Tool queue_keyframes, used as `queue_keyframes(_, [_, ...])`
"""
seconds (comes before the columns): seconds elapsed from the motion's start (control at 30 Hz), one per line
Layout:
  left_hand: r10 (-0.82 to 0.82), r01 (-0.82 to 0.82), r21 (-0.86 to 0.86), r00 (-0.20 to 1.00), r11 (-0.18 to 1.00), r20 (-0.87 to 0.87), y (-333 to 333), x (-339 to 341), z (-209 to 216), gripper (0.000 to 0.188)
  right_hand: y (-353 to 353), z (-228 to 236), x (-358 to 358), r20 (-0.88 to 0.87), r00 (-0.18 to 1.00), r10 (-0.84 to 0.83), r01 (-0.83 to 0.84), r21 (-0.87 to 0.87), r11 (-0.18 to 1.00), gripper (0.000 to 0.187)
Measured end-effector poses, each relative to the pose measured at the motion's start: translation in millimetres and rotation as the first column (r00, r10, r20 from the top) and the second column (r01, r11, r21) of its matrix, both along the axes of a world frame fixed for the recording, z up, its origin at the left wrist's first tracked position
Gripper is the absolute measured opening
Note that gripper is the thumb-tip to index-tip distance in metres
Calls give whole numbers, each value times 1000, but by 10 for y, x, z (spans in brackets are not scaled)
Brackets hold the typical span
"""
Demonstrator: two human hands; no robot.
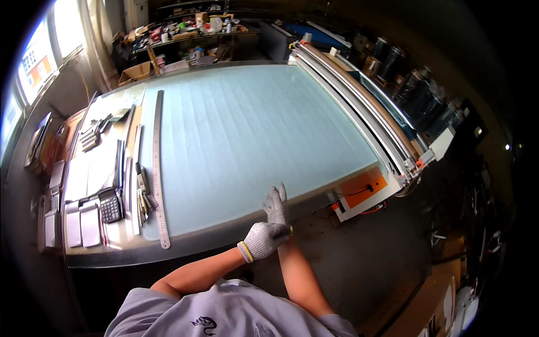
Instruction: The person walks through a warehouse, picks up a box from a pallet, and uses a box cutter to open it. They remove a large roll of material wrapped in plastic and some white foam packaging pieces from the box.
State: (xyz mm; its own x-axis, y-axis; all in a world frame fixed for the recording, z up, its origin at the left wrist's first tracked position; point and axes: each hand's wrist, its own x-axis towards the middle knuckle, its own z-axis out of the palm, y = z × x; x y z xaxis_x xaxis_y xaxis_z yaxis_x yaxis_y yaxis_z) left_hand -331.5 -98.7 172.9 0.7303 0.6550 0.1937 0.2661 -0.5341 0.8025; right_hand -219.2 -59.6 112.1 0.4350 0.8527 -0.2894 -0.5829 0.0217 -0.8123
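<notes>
Both of my hands wear grey knit work gloves and meet just past the near edge of the table. My left hand (263, 240) is closed around the right wrist, gripping the glove cuff there; a yellow band rings its own cuff. Upward from that grip reaches my right hand (275, 206), its fingers stretched out and holding nothing. Beyond them lies the wide table with a pale blue-green sheet (252, 129) covering its surface, faint ripples running across it. The long steel ruler (159, 168) rests along the sheet's left side.
Left on the table are a calculator (111, 208), an open notebook (92, 180), and several cutters and pens (143, 188). A roller assembly (359, 101) spans the right side, beside an orange panel (365, 191). Cluttered shelving (191, 33) stands at the back.
</notes>
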Motion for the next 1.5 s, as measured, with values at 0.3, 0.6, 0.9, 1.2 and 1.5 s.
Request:
queue_keyframes(0.3, [496,-180,-679,814,711,303,614,-1038,-147,20,470,-84,-884,564,799,208,-276,37,960,45])
queue_keyframes(0.6, [490,-444,-514,870,734,-51,570,-2407,-628,21,560,-348,-1452,-27,984,175,-177,-166,970,36])
queue_keyframes(0.9, [931,-836,-442,364,326,-1,396,-4025,-1172,44,-164,-900,-1413,435,863,256,-112,-328,938,34])
queue_keyframes(1.2, [846,-895,-42,434,443,-310,850,-3948,-1255,34,-319,-1316,-1327,696,679,235,34,-350,936,45])
queue_keyframes(1.5, [914,-837,376,322,397,-248,1128,-3873,-1429,42,-349,-1108,-1663,538,748,389,-86,-503,860,37])
